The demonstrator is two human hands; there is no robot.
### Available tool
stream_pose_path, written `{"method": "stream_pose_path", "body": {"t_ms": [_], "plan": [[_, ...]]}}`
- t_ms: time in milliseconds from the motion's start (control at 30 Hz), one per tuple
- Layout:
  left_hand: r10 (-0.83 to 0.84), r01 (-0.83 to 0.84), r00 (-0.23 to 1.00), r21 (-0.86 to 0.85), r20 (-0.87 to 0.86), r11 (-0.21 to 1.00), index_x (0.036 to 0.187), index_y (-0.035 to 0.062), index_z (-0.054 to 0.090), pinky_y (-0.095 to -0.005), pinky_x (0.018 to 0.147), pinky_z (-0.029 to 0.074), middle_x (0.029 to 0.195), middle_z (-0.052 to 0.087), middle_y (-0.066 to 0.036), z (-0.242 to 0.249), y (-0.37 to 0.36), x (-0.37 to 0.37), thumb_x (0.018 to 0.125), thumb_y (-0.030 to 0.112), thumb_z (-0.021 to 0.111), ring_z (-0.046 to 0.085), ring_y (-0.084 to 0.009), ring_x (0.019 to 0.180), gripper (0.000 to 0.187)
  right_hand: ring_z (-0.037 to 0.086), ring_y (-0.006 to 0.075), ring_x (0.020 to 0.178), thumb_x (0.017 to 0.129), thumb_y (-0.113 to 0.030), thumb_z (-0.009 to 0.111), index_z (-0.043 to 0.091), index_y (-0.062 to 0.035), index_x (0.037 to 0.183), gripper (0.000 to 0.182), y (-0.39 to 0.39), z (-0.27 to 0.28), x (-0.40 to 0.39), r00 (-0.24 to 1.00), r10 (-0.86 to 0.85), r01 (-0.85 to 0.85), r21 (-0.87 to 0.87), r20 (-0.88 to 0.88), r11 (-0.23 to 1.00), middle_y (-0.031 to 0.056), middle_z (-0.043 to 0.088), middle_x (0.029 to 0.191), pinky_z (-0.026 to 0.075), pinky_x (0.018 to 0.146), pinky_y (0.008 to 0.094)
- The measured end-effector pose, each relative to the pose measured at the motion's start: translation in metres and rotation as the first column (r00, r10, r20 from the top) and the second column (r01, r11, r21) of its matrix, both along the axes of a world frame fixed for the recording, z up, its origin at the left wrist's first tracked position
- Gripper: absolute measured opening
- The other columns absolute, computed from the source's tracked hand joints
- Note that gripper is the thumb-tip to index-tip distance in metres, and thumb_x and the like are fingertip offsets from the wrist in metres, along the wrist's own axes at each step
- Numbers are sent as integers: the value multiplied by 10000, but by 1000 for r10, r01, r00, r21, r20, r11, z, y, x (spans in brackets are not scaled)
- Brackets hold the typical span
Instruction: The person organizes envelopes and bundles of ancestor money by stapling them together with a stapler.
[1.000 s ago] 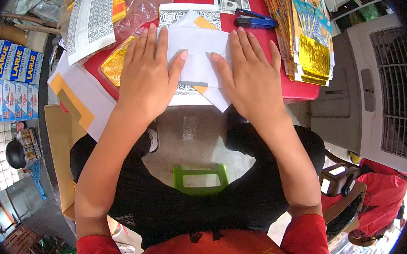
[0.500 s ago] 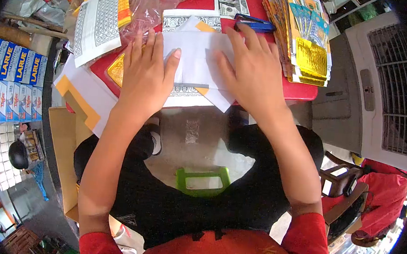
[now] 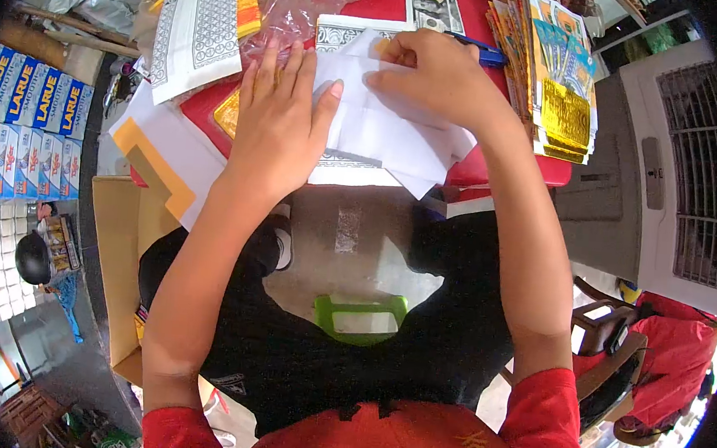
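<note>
My left hand (image 3: pixel 286 124) lies flat with its fingers stretched out, pressing the left part of a folded white sheet of paper (image 3: pixel 384 124) at the front of the red table. The fingers of my right hand (image 3: pixel 452 77) are curled with the thumb at the sheet's upper right, gripping a fold of it. Under the white sheet, a black-and-white patterned paper (image 3: pixel 347 174) shows along the bottom and top. Partly behind my right hand is a blue stapler (image 3: pixel 491 56).
On the red table (image 3: pixel 534 169) are a patterned paper stack (image 3: pixel 200 35) at left, a clear plastic bag (image 3: pixel 284 0), banknote-like paper (image 3: pixel 436 5) and an upright bundle of printed paper (image 3: pixel 546 78) at right. A green stool (image 3: pixel 359 318) stands below.
My right hand has drawn from lying flat into a curled grip at the sheet's top. The sheet's right side has shifted and creased. My left hand stays flat on it.
</note>
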State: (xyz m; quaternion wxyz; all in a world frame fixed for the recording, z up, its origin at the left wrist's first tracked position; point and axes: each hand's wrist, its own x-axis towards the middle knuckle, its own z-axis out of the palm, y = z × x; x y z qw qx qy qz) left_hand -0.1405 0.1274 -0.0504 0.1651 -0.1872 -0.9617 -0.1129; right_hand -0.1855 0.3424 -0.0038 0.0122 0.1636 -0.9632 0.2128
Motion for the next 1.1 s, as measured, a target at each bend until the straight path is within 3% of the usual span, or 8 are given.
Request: {"method": "stream_pose_path", "body": {"t_ms": [200,300,400,467,567,667,933,1100], "plan": [[-73,91,994,250,-81,964,1448,-71,387,-530,1191,181,1524,344,-284,16,-2,-5,1032,377,497,274,-435,1441,621,556,63,677,838,-255,771,659,-12,935,284,23,7,1,960,160,-53,-412,229,909,6,654,768,416,581,229],[-80,123,991,466,-111,876,1482,-83,286,-523,1179,196,1517,289,-310,30,0,-8,1012,380,554,271,-433,1428,712,572,25,664,865,-239,763,643,-56,941,232,31,23,14,957,151,2,-524,249,852,-26,662,767,419,592,203],[-100,91,995,730,-31,678,1505,-106,157,-473,1168,241,1512,246,-297,34,6,-9,975,427,620,292,-398,1417,883,599,56,671,847,-277,791,657,-42,955,291,37,30,20,971,95,64,-625,218,778,10,676,761,466,595,250],[-198,-138,961,955,193,261,1511,-102,148,-420,1159,282,1486,335,-260,37,17,-7,941,408,675,370,-348,1378,928,626,63,688,859,-258,792,650,-49,987,284,36,33,25,971,34,162,-760,235,629,14,689,778,464,590,219],[-411,-378,834,924,369,61,1486,-26,329,-386,1147,326,1439,435,-177,37,21,-10,955,299,675,452,-273,1326,713,644,71,696,875,-227,783,637,-45,1028,279,40,31,25,972,46,163,-807,229,567,36,711,809,475,592,209],[-498,-474,757,880,423,27,1441,8,406,-372,1102,371,1385,503,-119,44,27,-7,941,320,689,487,-231,1285,653,642,71,695,881,-211,772,632,-34,1039,276,43,22,23,974,1,187,-808,226,559,48,718,820,480,597,214],[-570,-429,747,903,342,-21,1339,32,546,-334,963,416,1227,591,-86,57,30,-6,963,525,613,554,-172,1073,625,651,61,733,908,-248,732,617,-59,1095,290,44,16,25,955,-91,281,-764,282,580,40,713,850,476,653,202],[-614,-377,746,924,259,-69,1311,39,558,-321,916,433,1176,607,-62,62,38,0,971,555,586,559,-146,1018,618,654,86,803,899,-262,734,613,-76,1129,320,32,18,27,938,-68,338,-850,341,403,49,704,939,488,692,204]]}}
